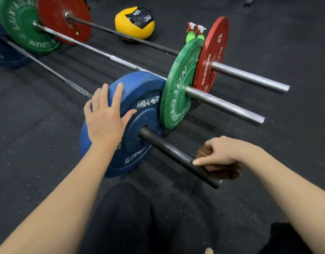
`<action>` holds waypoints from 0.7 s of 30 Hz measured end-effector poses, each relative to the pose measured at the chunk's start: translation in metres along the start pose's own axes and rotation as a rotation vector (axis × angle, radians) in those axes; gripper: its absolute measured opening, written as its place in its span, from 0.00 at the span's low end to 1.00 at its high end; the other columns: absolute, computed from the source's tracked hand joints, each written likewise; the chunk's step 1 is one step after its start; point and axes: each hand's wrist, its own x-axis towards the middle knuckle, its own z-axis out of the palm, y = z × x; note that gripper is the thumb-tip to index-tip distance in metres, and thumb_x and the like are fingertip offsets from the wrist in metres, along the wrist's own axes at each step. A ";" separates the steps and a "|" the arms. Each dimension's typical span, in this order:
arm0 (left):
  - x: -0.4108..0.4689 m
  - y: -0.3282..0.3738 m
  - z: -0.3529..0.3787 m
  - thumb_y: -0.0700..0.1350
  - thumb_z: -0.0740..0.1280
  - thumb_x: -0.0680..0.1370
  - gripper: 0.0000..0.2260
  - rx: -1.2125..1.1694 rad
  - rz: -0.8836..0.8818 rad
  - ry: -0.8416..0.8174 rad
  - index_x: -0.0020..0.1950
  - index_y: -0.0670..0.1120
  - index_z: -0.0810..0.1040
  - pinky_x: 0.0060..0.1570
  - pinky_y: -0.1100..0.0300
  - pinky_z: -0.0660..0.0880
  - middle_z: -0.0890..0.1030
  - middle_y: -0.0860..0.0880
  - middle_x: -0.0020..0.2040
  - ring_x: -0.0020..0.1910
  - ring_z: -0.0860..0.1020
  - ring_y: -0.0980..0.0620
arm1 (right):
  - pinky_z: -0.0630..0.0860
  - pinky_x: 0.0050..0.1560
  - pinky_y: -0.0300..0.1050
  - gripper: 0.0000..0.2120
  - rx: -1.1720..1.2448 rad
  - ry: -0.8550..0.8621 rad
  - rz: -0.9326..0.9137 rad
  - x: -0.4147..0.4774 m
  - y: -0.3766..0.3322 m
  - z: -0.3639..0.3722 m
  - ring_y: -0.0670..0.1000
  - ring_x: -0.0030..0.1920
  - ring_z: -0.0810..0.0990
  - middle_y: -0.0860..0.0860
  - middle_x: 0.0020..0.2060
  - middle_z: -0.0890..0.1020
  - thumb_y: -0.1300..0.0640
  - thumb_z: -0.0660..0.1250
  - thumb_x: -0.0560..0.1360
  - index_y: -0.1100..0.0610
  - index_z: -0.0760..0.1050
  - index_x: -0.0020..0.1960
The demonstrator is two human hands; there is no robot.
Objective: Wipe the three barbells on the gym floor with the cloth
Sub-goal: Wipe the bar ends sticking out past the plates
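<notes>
Three barbells lie side by side on the black gym floor. The nearest one carries a blue plate (139, 99), and its dark sleeve (169, 153) points toward me. My left hand (105, 118) rests flat on the blue plate's rim with straight fingers. My right hand (220, 153) grips a brown cloth (225, 171) against the far side of that sleeve, near its end. Behind it stand the middle barbell with a green plate (178, 88) and the far barbell with a red plate (213, 57). Their ribbed steel sleeves stick out to the right.
A yellow and black 2 kg medicine ball (134, 22) lies behind the bars. Two green spray bottles (194, 33) stand behind the green plate. Green (22, 24) and red (62, 17) plates sit at the bars' far ends, upper left. My dark-trousered knees (139, 217) are at the bottom.
</notes>
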 end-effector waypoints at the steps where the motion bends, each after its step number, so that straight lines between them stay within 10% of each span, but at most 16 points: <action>1: 0.000 0.001 -0.002 0.67 0.61 0.82 0.31 -0.023 0.034 0.043 0.79 0.51 0.66 0.69 0.41 0.68 0.71 0.40 0.75 0.72 0.70 0.40 | 0.78 0.51 0.47 0.33 0.045 0.075 -0.037 -0.001 -0.008 -0.005 0.48 0.47 0.81 0.43 0.45 0.82 0.17 0.63 0.62 0.45 0.75 0.46; 6: -0.032 0.031 -0.027 0.55 0.67 0.82 0.18 -0.304 0.138 0.227 0.68 0.47 0.81 0.61 0.42 0.70 0.79 0.44 0.64 0.62 0.77 0.42 | 0.77 0.56 0.46 0.34 0.540 0.308 -0.168 0.006 -0.067 -0.003 0.46 0.50 0.82 0.43 0.47 0.84 0.20 0.57 0.69 0.48 0.80 0.51; 13: -0.096 0.088 -0.033 0.67 0.60 0.80 0.27 -1.291 -0.427 -0.688 0.78 0.64 0.61 0.74 0.65 0.62 0.70 0.64 0.71 0.72 0.66 0.70 | 0.76 0.66 0.54 0.44 1.440 -0.170 -0.138 0.037 -0.109 0.025 0.54 0.58 0.85 0.54 0.56 0.86 0.21 0.49 0.73 0.54 0.83 0.62; 17: -0.112 0.083 -0.029 0.58 0.73 0.74 0.27 -1.519 -0.742 -0.722 0.73 0.61 0.70 0.62 0.69 0.73 0.81 0.59 0.65 0.64 0.77 0.64 | 0.75 0.68 0.56 0.47 1.362 -0.296 -0.167 0.056 -0.105 0.039 0.58 0.62 0.83 0.58 0.59 0.84 0.23 0.43 0.76 0.58 0.81 0.65; 21: -0.119 0.092 -0.017 0.45 0.77 0.74 0.18 -1.483 -0.983 -0.782 0.62 0.55 0.77 0.60 0.50 0.80 0.85 0.47 0.57 0.55 0.84 0.50 | 0.69 0.67 0.52 0.43 0.706 0.038 -0.093 0.065 -0.095 0.053 0.58 0.62 0.78 0.55 0.62 0.82 0.27 0.36 0.78 0.51 0.78 0.68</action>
